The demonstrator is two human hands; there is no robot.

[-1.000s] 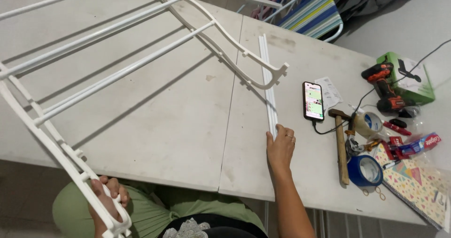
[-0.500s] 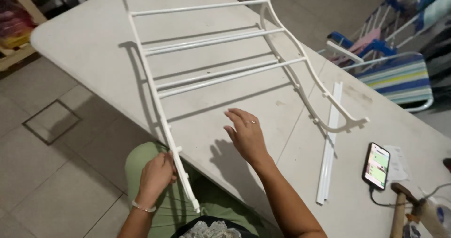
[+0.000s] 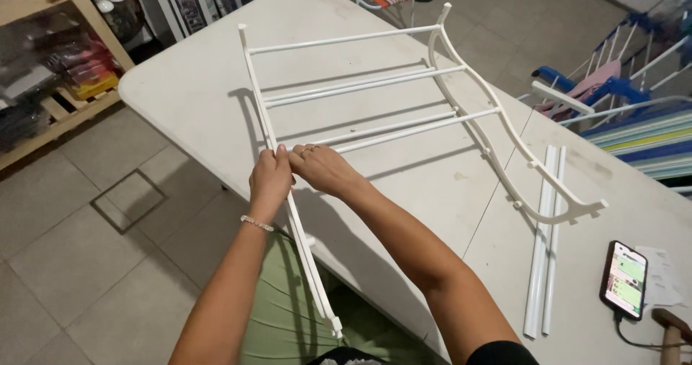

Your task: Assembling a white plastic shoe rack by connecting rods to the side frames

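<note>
Indoors, white folding table (image 3: 404,192), tiled floor (image 3: 79,257), perhaps wooden shelving (image 3: 54,113)

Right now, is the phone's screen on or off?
On: the phone lies face-up on the table, its screen lit with coloured content, a cable plugged in.

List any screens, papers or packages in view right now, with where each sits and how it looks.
Phone: flat on the table's right end, black rim, lit screen in green and white, cable at its lower end.
Paper sheet: white, partly under the phone's right side.
Packages: red and yellow, on the wooden shelf at far left, blurred.
</note>
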